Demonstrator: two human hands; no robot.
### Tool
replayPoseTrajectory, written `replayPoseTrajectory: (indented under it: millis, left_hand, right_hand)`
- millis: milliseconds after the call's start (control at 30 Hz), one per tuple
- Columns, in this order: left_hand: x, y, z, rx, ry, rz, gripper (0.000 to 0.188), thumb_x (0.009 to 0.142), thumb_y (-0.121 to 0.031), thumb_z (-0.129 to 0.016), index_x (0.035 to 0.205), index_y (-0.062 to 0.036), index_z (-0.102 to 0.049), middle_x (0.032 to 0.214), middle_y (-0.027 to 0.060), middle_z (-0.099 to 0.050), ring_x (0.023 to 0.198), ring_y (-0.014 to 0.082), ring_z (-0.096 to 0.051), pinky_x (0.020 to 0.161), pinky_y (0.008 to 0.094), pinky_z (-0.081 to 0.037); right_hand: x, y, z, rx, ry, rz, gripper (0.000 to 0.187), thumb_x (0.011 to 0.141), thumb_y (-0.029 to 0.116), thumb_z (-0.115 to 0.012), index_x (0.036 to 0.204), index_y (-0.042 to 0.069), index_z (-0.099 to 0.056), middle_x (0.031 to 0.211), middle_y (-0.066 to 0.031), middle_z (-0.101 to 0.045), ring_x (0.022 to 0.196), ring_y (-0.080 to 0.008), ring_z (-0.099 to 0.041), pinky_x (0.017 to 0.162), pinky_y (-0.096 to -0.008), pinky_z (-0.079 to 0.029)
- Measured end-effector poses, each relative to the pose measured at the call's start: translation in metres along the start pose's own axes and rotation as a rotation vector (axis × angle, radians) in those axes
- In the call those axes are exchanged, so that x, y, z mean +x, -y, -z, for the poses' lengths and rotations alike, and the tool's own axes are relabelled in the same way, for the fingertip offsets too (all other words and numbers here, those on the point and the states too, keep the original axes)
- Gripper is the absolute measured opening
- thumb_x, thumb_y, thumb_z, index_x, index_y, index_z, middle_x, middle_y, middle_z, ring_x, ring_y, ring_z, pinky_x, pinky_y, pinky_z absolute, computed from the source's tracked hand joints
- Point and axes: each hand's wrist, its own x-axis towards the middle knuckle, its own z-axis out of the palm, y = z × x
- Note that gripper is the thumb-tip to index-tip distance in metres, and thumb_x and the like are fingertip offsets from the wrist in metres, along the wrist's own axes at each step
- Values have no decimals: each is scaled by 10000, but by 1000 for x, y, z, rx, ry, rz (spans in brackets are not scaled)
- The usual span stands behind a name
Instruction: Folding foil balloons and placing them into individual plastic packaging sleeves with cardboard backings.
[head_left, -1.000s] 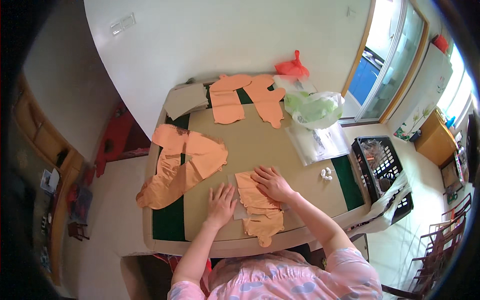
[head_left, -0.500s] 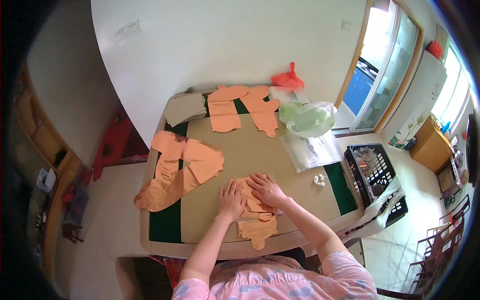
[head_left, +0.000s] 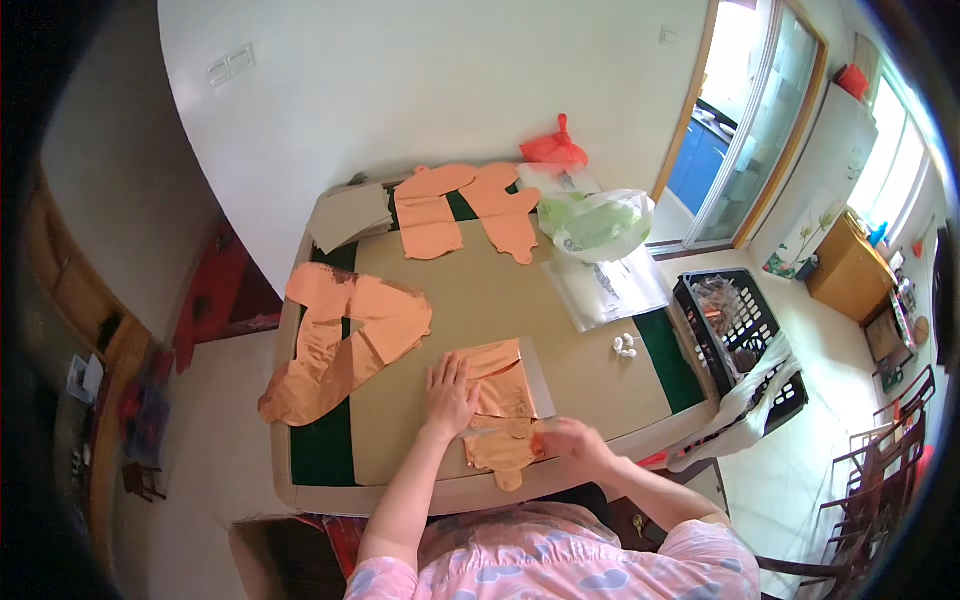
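Note:
A flat orange foil balloon (head_left: pixel 497 391) lies folded over a grey card (head_left: pixel 536 376) near the table's front edge. Its lower part (head_left: pixel 500 455) spreads toward me, with a rounded tab at the end. My left hand (head_left: pixel 452 398) rests flat on the balloon's left edge, fingers stretched out. At the right side of the lower part, my right hand (head_left: pixel 578 446) is closed, its fingertips on the foil's edge; they are slightly blurred. A larger orange foil balloon (head_left: pixel 385 325) lies spread out to the left.
Two more orange foil balloons (head_left: pixel 430 226) lie at the back beside grey cards (head_left: pixel 345 217). At the right are a white-green plastic bag (head_left: pixel 600 228), clear bags (head_left: pixel 610 290), a small white bundle (head_left: pixel 624 346) and a black crate (head_left: pixel 690 305). A red bag (head_left: pixel 555 150) sits behind.
My right hand has moved from the balloon's top, right and toward me, to the lower part's edge, uncovering the card. My left hand stays on the left side. The view has shifted slightly.

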Motion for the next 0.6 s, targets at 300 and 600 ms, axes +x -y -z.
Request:
replayPoseTrajectory:
  millis: [300,600]
  left_hand:
    - [-1,-2,3,-26,61,25,573,919,-355,-499,1399,-55,-414,1490,152,-351,1418,303,-255,1128,568,-179]
    - [2,0,9,-74,99,111,563,939,-344,-429,1413,-46,-375,1500,128,-342,1424,265,-249,1138,580,-144]
  right_hand:
    - [160,-24,-52,-515,-211,71,464,838,110,-545,1297,46,-533,1383,-122,-500,1323,-285,-418,1121,-488,-268]
    - [179,-35,-72,-475,-204,66,488,846,143,-532,1322,39,-509,1430,-123,-451,1366,-278,-363,1122,-498,-263]
